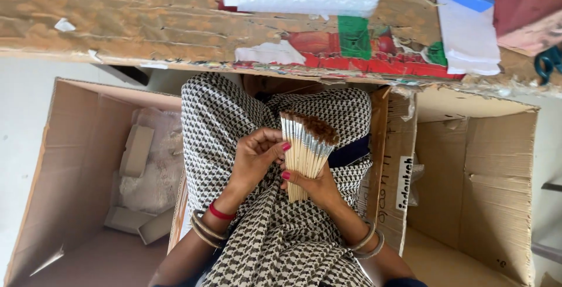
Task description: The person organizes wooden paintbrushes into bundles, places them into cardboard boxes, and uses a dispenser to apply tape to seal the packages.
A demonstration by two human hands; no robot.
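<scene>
Between my two hands, above my lap, my right hand (319, 184) clamps the stems of a fanned bundle of paintbrushes (305, 146) while my left hand's fingers (270, 146) pinch its side, and I judge a loosened grip could spill them into the open cardboard boxes (468, 164) alongside.

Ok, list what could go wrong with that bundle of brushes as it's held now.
The brush bundle is fanned and loose, gripped only at its lower end by the right hand, so brushes might slip out. The left hand just steadies the side. Anything dropped could fall into the open cardboard box beside the lap.
</scene>
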